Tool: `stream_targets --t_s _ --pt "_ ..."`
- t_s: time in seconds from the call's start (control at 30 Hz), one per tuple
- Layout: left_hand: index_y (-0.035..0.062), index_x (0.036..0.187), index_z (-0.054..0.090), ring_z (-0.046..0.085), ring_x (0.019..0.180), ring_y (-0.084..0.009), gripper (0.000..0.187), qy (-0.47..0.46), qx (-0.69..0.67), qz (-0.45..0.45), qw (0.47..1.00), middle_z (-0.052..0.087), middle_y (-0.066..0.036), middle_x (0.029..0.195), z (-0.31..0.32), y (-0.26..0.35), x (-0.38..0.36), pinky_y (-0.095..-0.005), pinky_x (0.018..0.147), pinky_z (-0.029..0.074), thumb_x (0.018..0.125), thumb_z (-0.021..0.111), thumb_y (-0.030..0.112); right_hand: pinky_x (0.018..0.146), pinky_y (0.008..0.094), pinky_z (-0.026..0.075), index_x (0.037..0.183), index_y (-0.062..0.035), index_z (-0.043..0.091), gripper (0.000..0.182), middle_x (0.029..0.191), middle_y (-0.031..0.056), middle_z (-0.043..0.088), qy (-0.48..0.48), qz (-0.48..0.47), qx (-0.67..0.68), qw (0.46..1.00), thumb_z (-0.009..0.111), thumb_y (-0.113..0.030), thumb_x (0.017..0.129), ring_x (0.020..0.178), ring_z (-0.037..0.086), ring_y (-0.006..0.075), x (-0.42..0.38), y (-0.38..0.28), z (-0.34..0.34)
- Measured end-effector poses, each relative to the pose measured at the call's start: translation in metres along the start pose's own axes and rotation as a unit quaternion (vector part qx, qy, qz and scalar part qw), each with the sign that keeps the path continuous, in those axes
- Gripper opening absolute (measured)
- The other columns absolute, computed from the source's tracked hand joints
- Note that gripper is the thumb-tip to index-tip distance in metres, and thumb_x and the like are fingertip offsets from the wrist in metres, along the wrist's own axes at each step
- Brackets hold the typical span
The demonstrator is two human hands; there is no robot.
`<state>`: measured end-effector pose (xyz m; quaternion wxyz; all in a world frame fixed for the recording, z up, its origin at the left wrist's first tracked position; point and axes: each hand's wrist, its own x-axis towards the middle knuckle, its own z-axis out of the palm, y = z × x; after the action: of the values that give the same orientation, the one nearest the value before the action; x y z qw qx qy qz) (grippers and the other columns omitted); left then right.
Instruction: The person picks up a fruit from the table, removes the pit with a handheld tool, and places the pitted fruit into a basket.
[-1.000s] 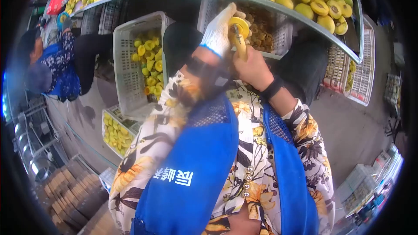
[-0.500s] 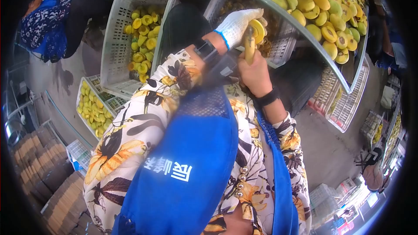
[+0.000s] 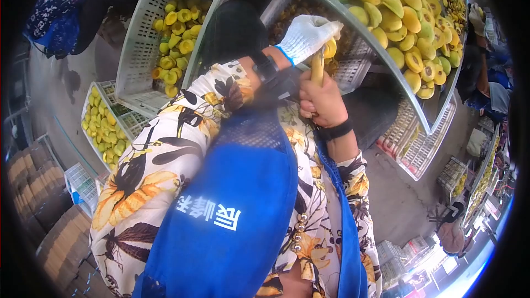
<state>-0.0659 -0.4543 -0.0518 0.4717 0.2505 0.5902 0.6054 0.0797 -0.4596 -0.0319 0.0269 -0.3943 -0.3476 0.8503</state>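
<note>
My left hand [image 3: 308, 37], in a white knitted glove with a blue cuff, is closed on a halved yellow peach [image 3: 330, 49]. Most of that fruit is hidden behind the fingers. Just below it, my bare right hand [image 3: 326, 101] makes a fist around a yellow-handled tool [image 3: 317, 69]. The handle points up to the peach, and the tool's working end is hidden at the fruit. Beyond both hands, a metal-edged table [image 3: 398, 70] carries a heap of halved yellow-green peaches [image 3: 411, 19].
A white crate [image 3: 128, 69] of hollowed peach halves [image 3: 179, 38] stands at left, with another peach-filled crate [image 3: 105, 129] below it. Under the table edge is a crate [image 3: 354, 69] with brownish scraps. White crates [image 3: 422, 143] lie at right. Co-workers [image 3: 61, 11] sit at left and far right.
The view has shifted slightly. My gloved hand has turned further over the peach, covering more of it. The tool stays in my right hand, close to the fruit.
</note>
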Motion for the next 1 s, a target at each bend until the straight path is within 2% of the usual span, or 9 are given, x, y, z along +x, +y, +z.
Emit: stream_targets --t_s 0.13,0.2,0.43,0.57,0.63,0.67,0.77,0.87,1.0 --pt "0.0017 0.074 0.067 0.058 0.061 -0.0138 0.03 -0.016 -0.121 -0.106 0.987 0.065 -0.007 0.071 -0.002 -0.002 0.003 -0.0246 0.057 0.045 0.083 0.06 0.03 0.035 0.0233 0.028 0.092 -0.0067 0.045 0.013 0.06 0.0012 0.042 0.063 -0.055 -0.137 0.987 0.052 -0.005 0.082 0.039 0.036 0.008 0.009 0.008 0.002" --pt "0.0014 0.074 0.067 0.058 0.06 -0.0137 0.03 -0.039 -0.099 -0.075 0.992 0.064 -0.007 0.07 -0.005 -0.004 0.003 -0.0245 0.055 0.045 0.084 0.06 0.029 0.035 0.0231 0.028 0.093 -0.0068 0.045 0.013 0.06 0.001 0.042 0.102 -0.096 -0.235 0.962 0.053 -0.005 0.082 0.038 0.035 0.008 0.015 0.013 0.004" --pt "-0.0006 0.08 0.065 0.057 0.062 -0.0164 0.031 -0.016 0.026 0.025 0.999 0.063 -0.01 0.072 -0.001 0.002 0.003 -0.0279 0.055 0.046 0.085 0.057 0.028 0.034 0.0231 0.029 0.091 -0.0062 0.045 0.011 0.058 0.0016 0.043 0.008 0.001 -0.012 1.0 0.052 -0.005 0.082 0.038 0.037 0.0084 0.001 -0.001 0.003" --pt "-0.0004 0.08 0.064 0.056 0.059 -0.016 0.03 -0.07 -0.155 -0.185 0.968 0.062 -0.009 0.069 -0.005 0.0 0.006 -0.0278 0.053 0.045 0.085 0.057 0.028 0.034 0.0228 0.028 0.093 -0.0073 0.045 0.013 0.059 0.0012 0.042 0.076 -0.093 -0.2 0.972 0.052 -0.005 0.082 0.038 0.036 0.0079 0.017 0.019 -0.004" --pt "0.0 0.079 0.065 0.057 0.06 -0.0162 0.031 -0.073 -0.164 -0.19 0.965 0.062 -0.009 0.069 -0.005 0.005 0.002 -0.0278 0.053 0.045 0.086 0.057 0.029 0.034 0.0225 0.028 0.093 -0.0081 0.045 0.014 0.058 0.0006 0.041 0.099 -0.13 -0.269 0.949 0.052 -0.005 0.082 0.037 0.034 0.0075 0.022 0.025 -0.007" --pt "0.0002 0.079 0.065 0.057 0.06 -0.0163 0.031 -0.074 -0.17 -0.194 0.963 0.062 -0.009 0.069 -0.004 0.006 -0.001 -0.0278 0.053 0.046 0.086 0.056 0.029 0.034 0.0223 0.028 0.093 -0.0086 0.045 0.014 0.058 0.0001 0.041 0.098 -0.13 -0.26 0.952 0.052 -0.005 0.082 0.037 0.034 0.0072 0.022 0.027 -0.007" --pt "0.0016 0.081 0.064 0.057 0.06 -0.0169 0.032 -0.024 -0.076 -0.004 0.997 0.062 -0.009 0.07 -0.001 -0.012 0.002 -0.0282 0.053 0.046 0.088 0.054 0.031 0.034 0.0218 0.026 0.093 -0.0094 0.046 0.013 0.057 -0.0015 0.038 0.034 -0.026 -0.081 0.996 0.052 -0.004 0.083 0.037 0.031 0.0066 0.008 0.012 0.001" --pt "0.0032 0.081 0.062 0.057 0.059 -0.0178 0.031 -0.02 -0.056 -0.011 0.998 0.061 -0.009 0.068 0.001 -0.01 0.004 -0.0289 0.053 0.046 0.088 0.055 0.032 0.035 0.0213 0.026 0.095 -0.0103 0.046 0.012 0.057 -0.003 0.036 -0.046 0.052 0.058 0.996 0.051 -0.004 0.085 0.036 0.029 0.0057 0.002 -0.002 -0.004" --pt "0.0039 0.086 0.059 0.055 0.057 -0.0203 0.036 0.009 -0.308 -0.21 0.928 0.06 -0.01 0.071 0.003 0.001 0.0 -0.0318 0.054 0.047 0.09 0.05 0.038 0.035 0.0209 0.026 0.099 -0.011 0.047 0.014 0.057 -0.0035 0.034 -0.108 0.017 0.074 0.991 0.05 -0.006 0.087 0.037 0.027 0.0049 0.004 -0.001 -0.006"
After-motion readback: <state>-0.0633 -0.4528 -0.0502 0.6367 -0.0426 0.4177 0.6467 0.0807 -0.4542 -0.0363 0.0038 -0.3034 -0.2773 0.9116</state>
